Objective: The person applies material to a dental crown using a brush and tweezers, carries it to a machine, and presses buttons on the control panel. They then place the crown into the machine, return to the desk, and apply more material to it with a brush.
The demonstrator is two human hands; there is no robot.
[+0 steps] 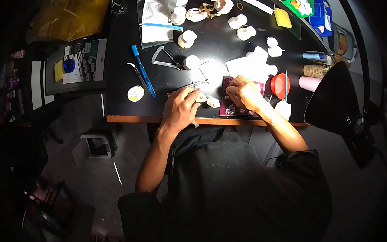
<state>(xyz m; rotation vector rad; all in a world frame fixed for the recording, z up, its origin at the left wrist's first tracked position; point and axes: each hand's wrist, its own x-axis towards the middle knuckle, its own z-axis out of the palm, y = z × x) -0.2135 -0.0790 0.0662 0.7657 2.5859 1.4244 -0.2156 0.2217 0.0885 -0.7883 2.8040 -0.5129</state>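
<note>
My left hand [182,106] is by the table's front edge, its fingers and thumb curved around a small pale piece [201,97] with a dark spot. Just right of that piece stands a small white jar [213,102]. Thin metal tools [195,84] lie beyond my left fingertips. Over a dark red board [225,113], my right hand [244,93] has its fingers bunched and pointing down; whatever they pinch is hidden under them. White crumbly bits [230,109] are scattered on the board. A white crumpled tissue [247,64] lies behind it.
A red bowl [280,86] with a blue stick and a black lamp [333,103] stand at right. Several white jars [187,39] are spread over the black table. A blue toothbrush [144,71], tweezers [137,71], a caliper [165,58] and a round tub [136,93] lie at left.
</note>
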